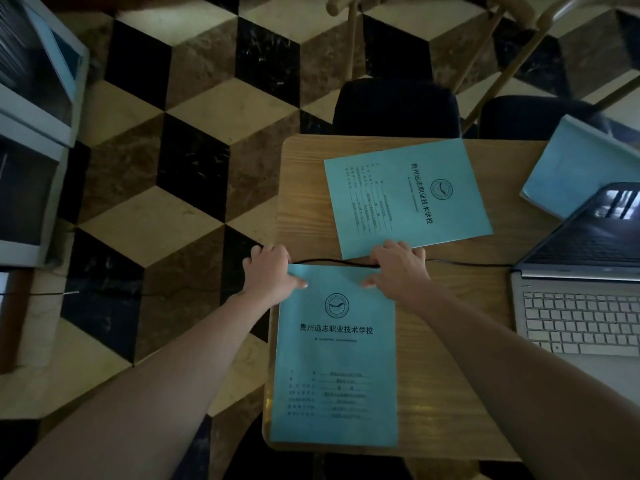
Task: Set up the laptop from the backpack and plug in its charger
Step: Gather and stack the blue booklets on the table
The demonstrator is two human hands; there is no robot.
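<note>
Laptop [581, 289] is open at right, cable [467, 263] runs to it, so you're near done; left hand [268, 275] and right hand [394, 268] pinch the near booklet [336, 358].

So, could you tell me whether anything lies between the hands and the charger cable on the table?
Nothing visible does. The black cable runs just beyond the near booklet's top edge; the left hand and right hand grip that edge right at the cable.
</note>
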